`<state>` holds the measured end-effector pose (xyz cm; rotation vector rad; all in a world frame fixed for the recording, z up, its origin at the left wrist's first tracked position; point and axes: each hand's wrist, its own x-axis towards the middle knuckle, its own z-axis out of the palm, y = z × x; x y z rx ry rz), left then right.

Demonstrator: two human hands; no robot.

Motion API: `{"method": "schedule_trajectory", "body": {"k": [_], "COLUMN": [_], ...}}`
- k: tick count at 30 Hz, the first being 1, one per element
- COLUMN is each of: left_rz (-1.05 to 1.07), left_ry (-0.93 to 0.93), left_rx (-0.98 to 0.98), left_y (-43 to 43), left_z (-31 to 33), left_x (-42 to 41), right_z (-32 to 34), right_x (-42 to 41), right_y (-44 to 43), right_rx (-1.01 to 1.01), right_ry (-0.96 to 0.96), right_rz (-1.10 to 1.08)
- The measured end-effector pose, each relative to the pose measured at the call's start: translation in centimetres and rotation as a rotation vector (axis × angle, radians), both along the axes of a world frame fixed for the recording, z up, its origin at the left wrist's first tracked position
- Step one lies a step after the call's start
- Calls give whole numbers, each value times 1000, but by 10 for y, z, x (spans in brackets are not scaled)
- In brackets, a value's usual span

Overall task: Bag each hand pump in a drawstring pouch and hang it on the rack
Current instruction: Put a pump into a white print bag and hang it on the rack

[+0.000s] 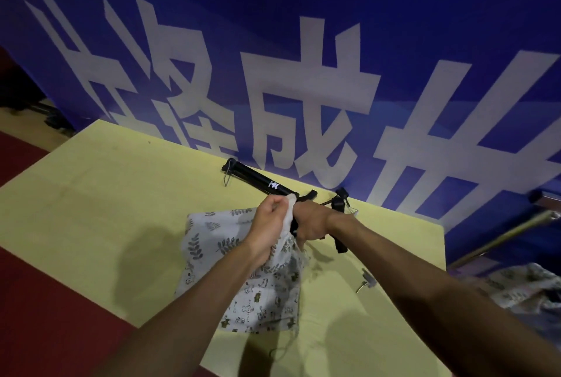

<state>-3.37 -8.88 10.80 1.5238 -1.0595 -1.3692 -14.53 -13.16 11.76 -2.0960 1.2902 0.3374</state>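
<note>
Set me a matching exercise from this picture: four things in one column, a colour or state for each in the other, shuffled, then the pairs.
1. hand pump
2. pouch
3. metal fitting
4. table

A. yellow
B. bunched in the left hand
C. small, silvery, lying to the right of the pouch
D. black, lying beside the banner

Pairs: 1-D, 2-B, 3-C, 4-A

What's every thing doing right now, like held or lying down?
Left hand: grips leaf pouch's mouth.
Right hand: grips near pump.
Leaf pouch: mouth lifted, rest on table.
Near pump: held at pouch mouth.
Far pump: lying on table, unbagged.
Bear pouch: flat on table.
</note>
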Motion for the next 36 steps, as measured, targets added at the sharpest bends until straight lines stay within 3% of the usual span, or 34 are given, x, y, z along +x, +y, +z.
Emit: {"method": "schedule_trajectory", "body": {"k": [10, 18, 23, 36], "left_rz": [155, 202, 163, 97], "left_ry": [-42, -44, -55, -290], "left_rx": [160, 253, 285, 285], "left_y": [8, 4, 3, 22], "left_z": [-50, -65, -70, -98], "left_x": [13, 5, 4, 17], "right_z": [-60, -71, -98, -86], "right_x": [1, -27, -28, -48], "right_y": [4, 38, 60, 67], "right_rx": [77, -187, -32, -30], "right_ry": [-112, -305, -303, -527], "right_rz": [-165, -236, -233, -592]}}
